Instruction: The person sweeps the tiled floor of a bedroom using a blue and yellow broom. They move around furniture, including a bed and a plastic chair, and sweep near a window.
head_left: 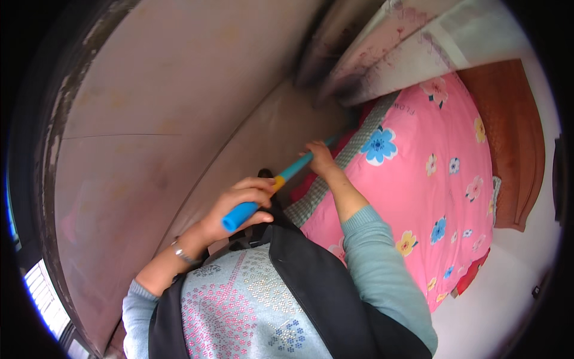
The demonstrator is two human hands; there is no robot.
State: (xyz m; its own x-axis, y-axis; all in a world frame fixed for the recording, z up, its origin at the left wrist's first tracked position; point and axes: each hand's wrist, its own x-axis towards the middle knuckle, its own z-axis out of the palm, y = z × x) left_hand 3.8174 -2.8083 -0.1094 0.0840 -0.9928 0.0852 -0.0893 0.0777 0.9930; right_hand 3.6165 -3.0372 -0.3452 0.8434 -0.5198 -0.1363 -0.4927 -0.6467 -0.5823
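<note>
A long pole handle [294,165] in teal, with a yellow band and a blue end grip, slants away from me toward the floor beside the bed. Near its blue end, my left hand [237,202] is wrapped around it, the thumb resting underneath. Farther down the shaft my right hand [320,158] grips it next to the bed's edge. The far end of the pole runs into shadow by the bedside and curtain, so whatever it carries is hidden.
A bed with a pink flowered cover [417,179] lies to my right, with a brown wooden headboard [511,148] behind it. Patterned curtains [381,54] hang ahead. A bare wall [157,89] rises on my left, meeting the narrow floor [287,116]. A window [45,296] is at lower left.
</note>
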